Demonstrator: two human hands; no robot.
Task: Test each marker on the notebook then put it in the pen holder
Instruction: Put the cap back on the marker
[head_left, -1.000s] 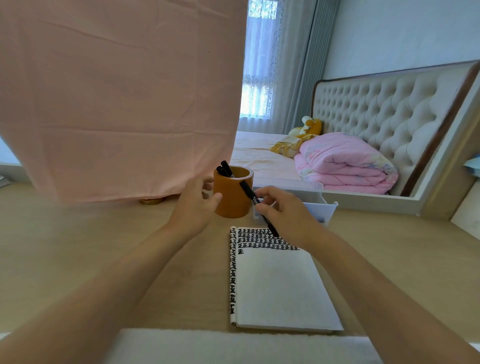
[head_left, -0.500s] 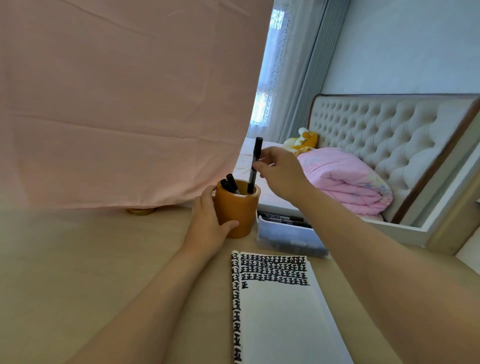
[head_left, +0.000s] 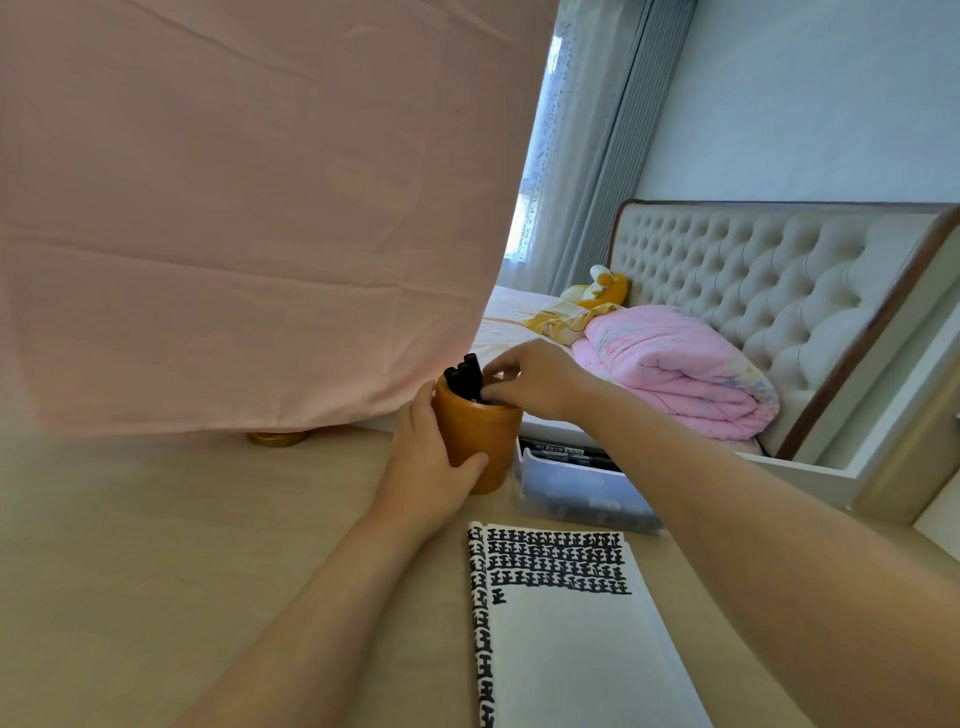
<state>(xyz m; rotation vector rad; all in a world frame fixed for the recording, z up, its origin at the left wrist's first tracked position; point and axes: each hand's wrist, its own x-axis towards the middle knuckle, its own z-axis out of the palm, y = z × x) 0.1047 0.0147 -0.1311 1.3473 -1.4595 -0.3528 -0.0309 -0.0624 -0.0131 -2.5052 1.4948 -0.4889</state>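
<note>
Markers (head_left: 464, 378) stand in the holder (head_left: 480, 441), a small black cluster leaning to its left rim with their ends poking out above it. The holder sits upright on the desk (head_left: 156, 571), just beyond the top left corner of the notebook (head_left: 571, 654).

The left hand (head_left: 423, 467) grips the holder, with the fingers wrapped round its left side and the thumb pressed on the front. The right hand (head_left: 543, 379) hovers over the mouth, its fingers (head_left: 496, 387) bent down and bunched at the rim next to the cluster. I cannot tell whether they pinch a marker or have let it go, as the tips hide what is under them.

The open notebook page carries several full rows of black test marks (head_left: 556, 561) across the top, one lone mark starting a new row, and a column of marks down the left edge. Judging by those, many tests are done, and this looks like the moment of dropping one marker in.

Just right of the holder is a clear box (head_left: 582, 491) with more markers lying inside, so a good share of the work seems left. Much of the page is blank for further tests.
</note>
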